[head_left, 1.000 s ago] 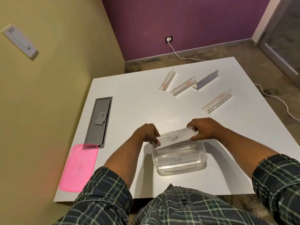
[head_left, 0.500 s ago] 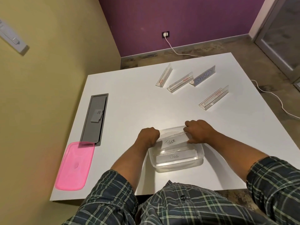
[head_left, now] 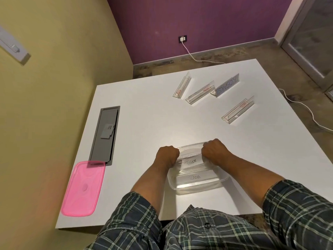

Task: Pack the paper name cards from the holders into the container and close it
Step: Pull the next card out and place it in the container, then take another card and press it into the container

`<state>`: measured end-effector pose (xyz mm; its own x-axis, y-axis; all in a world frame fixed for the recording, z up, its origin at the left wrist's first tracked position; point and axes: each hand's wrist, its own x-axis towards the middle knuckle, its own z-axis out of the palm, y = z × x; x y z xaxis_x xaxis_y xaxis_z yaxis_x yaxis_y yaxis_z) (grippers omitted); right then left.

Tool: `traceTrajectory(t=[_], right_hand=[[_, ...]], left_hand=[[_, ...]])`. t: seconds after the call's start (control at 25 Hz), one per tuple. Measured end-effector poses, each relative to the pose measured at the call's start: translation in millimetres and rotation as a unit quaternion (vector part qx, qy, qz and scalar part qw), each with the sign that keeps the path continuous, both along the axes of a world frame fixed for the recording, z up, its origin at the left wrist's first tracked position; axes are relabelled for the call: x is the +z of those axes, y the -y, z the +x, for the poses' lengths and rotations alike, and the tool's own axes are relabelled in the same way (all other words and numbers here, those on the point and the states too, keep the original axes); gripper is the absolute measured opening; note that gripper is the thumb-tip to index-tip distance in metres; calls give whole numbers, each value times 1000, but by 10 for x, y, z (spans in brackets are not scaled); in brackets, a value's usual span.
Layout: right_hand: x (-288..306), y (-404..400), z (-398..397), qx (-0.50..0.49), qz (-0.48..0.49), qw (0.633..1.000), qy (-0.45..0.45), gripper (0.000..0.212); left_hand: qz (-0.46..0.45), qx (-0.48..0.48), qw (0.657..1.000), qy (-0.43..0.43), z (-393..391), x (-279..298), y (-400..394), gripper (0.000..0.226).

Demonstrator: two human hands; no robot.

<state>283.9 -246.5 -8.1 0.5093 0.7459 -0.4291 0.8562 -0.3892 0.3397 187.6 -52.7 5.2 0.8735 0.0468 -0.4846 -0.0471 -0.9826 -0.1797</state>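
Lowering the TIGER card has brought it from above the rim, a second ago, down inside the clear container, where it now lies behind the DOG card. Your left hand and right hand have curled into fists at the card's two ends; the fingers are tucked under, so whether they pinch the paper or only press it down cannot be told. That likely makes three cards packed, though the middle one is now covered. One card, KOSAKSI, is left standing in its holder at the far side, among three empty holders. The pink lid waits at the table's left edge.
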Motion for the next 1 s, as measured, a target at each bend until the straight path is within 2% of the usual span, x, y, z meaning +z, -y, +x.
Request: traceTrajectory(t=[0.32,0.48,0.6,0.64,0.76,0.88,1.0], right_hand=[[-135,127,71,-18,24,999,-33,22],[-192,138,59,-16,33,999,-18,19],[-185,136,106,19,24,999,-24,17],[-181,141,124,25,30,999,-30,16],[-132,164,176,12,111,992,-67,27],[10,235,343,-43,231,969,-69,45],[166,383,673,-155,316,935,-51,39]], left_hand=[[32,-45,998,-8,-9,-16,33,22],[26,-53,998,-10,24,-30,15,20],[-10,-63,998,-7,116,-7,23,10],[-29,-50,998,9,164,7,44,16],[-111,54,987,104,328,54,134,37],[-177,139,959,175,592,125,243,39],[-213,158,946,185,893,175,367,38]])
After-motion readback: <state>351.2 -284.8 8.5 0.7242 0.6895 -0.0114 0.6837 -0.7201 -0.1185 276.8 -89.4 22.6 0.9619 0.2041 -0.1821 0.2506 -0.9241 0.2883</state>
